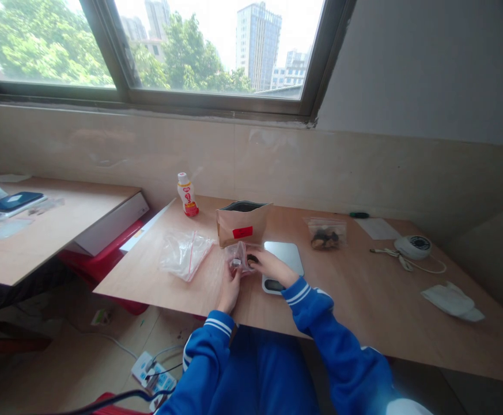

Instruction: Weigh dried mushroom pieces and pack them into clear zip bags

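Both my hands hold a small clear plastic bag (pixel 237 257) above the wooden table (pixel 363 288), with a dark piece showing inside it. My left hand (pixel 229 290) grips the bag's lower left side. My right hand (pixel 271 267) pinches its right side, just over a flat silver kitchen scale (pixel 286 257). Behind the hands stands a brown paper bag (pixel 242 223) with a red label. To the left lies a larger clear plastic bag (pixel 185 255) with a red stripe. A clear bag of dark pieces (pixel 325 234) sits to the right.
A plastic bottle (pixel 188 195) stands by the back wall. Further right lie a white paper sheet (pixel 378 229), a corded white device (pixel 413 246) and a white cloth (pixel 452 301). A second desk (pixel 56 230) with a phone stands left; a power strip (pixel 154 374) lies on the floor.
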Tool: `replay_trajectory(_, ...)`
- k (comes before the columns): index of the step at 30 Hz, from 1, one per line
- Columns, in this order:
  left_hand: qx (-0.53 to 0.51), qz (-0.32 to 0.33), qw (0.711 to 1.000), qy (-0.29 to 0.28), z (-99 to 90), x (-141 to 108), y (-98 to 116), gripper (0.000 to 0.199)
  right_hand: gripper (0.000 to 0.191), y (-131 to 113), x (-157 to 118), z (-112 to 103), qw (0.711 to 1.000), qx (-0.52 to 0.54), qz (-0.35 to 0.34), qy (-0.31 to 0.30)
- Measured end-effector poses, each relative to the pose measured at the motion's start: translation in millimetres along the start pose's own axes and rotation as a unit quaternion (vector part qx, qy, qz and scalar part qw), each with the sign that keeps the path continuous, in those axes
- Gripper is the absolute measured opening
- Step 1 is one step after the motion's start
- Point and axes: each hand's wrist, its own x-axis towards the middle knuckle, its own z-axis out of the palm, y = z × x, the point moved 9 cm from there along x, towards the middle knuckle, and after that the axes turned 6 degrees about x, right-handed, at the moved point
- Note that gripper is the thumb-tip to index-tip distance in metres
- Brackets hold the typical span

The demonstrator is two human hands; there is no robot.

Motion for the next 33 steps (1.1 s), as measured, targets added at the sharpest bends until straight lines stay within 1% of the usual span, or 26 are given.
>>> replay_trajectory(4, 0.016, -0.002, 1.000, 0.016, -4.3, 0, -3, 0.040, 0.031, 1, 1, -5, 1.000, 0.020, 0.019, -0.001)
replay_trajectory(12, -0.001, -0.017, 1.000, 0.022, -3.1, 1, -7, 0.049, 0.033, -14, -10, -30, 0.996, 0.077, 0.008, 0.047)
replay_trajectory(15, -0.003, -0.019, 1.000, 0.022, -2.1, 0, -5, 0.048, 0.032, -16, -12, -38, 0.994, 0.088, 0.002, 0.063)
replay_trajectory(20, -0.001, -0.016, 1.000, 0.019, -0.4, 1, -2, 0.046, 0.025, -21, -14, -51, 0.992, 0.077, -0.012, 0.103)
replay_trajectory(23, -0.003, -0.012, 1.000, 0.019, -0.3, 1, 0, 0.046, 0.025, -25, -13, -62, 0.986, 0.114, -0.003, 0.120)
replay_trajectory(25, -0.003, -0.011, 1.000, 0.018, -0.5, 1, 0, 0.047, 0.027, -35, -7, -80, 0.975, 0.158, -0.014, 0.155)
replay_trajectory(27, 0.001, -0.011, 1.000, 0.018, -1.0, 1, -1, 0.049, 0.029, -51, 3, -106, 0.958, 0.184, -0.047, 0.214)
replay_trajectory(29, 0.007, -0.013, 1.000, 0.022, -2.2, 0, -2, 0.049, 0.027, -69, 16, -131, 0.942, 0.168, -0.094, 0.275)
replay_trajectory(30, 0.008, -0.014, 1.000, 0.024, -2.8, 0, -3, 0.049, 0.025, -77, 24, -139, 0.937, 0.147, -0.115, 0.295)
replay_trajectory(31, 0.007, -0.015, 1.000, 0.025, -3.2, 0, -3, 0.048, 0.024, -83, 34, -143, 0.937, 0.121, -0.131, 0.299)
replay_trajectory(33, 0.005, -0.018, 1.000, 0.024, -3.4, 0, -5, 0.049, 0.020, -86, 55, -136, 0.953, 0.056, -0.140, 0.262)
